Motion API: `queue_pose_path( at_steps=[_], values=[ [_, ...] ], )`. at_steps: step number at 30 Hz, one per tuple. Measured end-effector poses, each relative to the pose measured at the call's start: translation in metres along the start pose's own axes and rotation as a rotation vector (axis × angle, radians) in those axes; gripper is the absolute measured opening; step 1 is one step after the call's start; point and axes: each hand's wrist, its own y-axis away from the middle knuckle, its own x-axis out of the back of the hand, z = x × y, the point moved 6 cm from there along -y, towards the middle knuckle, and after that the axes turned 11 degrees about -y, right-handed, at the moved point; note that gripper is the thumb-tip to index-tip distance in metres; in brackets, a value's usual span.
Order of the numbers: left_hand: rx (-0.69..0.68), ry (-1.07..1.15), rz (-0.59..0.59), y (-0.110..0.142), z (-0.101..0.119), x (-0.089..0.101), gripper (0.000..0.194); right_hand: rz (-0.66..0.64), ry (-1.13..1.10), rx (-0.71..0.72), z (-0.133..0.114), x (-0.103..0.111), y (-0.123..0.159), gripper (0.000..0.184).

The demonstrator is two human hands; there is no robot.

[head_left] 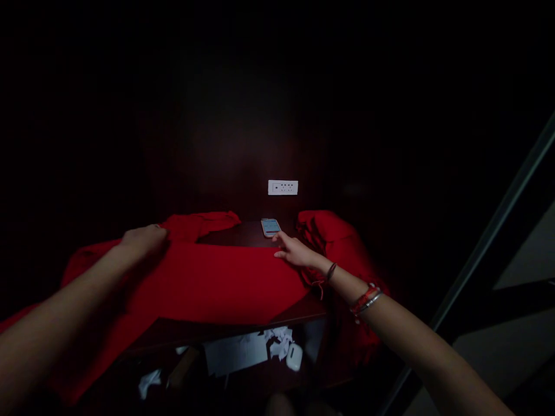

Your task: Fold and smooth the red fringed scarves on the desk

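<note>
A wide piece of red cloth (217, 283) lies spread over a dark shelf, its front edge reaching the shelf's edge. At its left part, my left hand (145, 238) is closed on the cloth, with the fingertips mostly hidden. My right hand (295, 252) rests at the cloth's upper right edge, thumb and fingers apart. Just beyond those fingers lies a phone (270, 226) with its screen lit. A narrower strip of red fabric (208, 222) stretches out behind my left hand.
A bunched red fabric heap (342, 240) sits right of my right hand. On the back wall is a white socket panel (282, 188). Below the shelf are crumpled paper (281, 342), a white sheet (236, 352) and a small white case (294, 356). A metal-edged frame (494, 225) slants along the right.
</note>
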Motion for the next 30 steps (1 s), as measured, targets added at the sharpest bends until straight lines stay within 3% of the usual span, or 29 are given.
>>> queue_pose_path(
  at_steps=[1, 3, 4, 7, 10, 12, 15, 19, 22, 26, 30],
  values=[
    [0.119, -0.171, -0.164, 0.007, 0.007, -0.015, 0.023, -0.031, -0.041, -0.031, 0.006, -0.009, 0.001, 0.028],
    [0.098, -0.204, -0.203, 0.015, 0.049, -0.026, 0.033, -0.057, -0.113, -0.068, 0.013, -0.021, 0.003, 0.029],
    [0.009, -0.177, -0.206, 0.017, 0.076, -0.030, 0.039, -0.049, -0.143, -0.068, 0.014, -0.022, 0.003, 0.029],
    [-0.438, 0.072, -0.197, 0.021, 0.163, -0.036, 0.053, 0.011, -0.213, -0.041, 0.009, -0.015, 0.005, 0.028],
    [-0.655, 0.327, -0.178, 0.020, 0.207, -0.035, 0.046, 0.108, -0.224, -0.054, 0.008, 0.000, 0.008, 0.025],
    [-0.659, 0.446, -0.124, 0.015, 0.211, -0.030, 0.036, 0.153, -0.188, -0.077, 0.010, 0.007, 0.012, 0.025],
    [-0.587, 0.515, -0.028, 0.008, 0.198, -0.017, 0.033, 0.132, -0.056, -0.092, 0.013, 0.008, 0.021, 0.021],
    [-0.538, 0.501, 0.041, 0.007, 0.176, 0.011, 0.033, 0.065, 0.234, -0.095, 0.017, -0.001, 0.033, 0.006],
    [-0.459, 0.464, 0.104, 0.006, 0.159, 0.036, 0.037, 0.133, 0.356, -0.085, 0.019, -0.002, 0.037, 0.010],
    [-0.386, 0.383, 0.125, 0.006, 0.143, 0.055, 0.038, 0.285, 0.295, -0.099, 0.020, 0.013, 0.038, 0.012],
    [-0.350, 0.302, 0.136, 0.005, 0.133, 0.056, 0.039, 0.417, 0.205, -0.095, 0.012, 0.039, 0.038, 0.012]
  ],
)
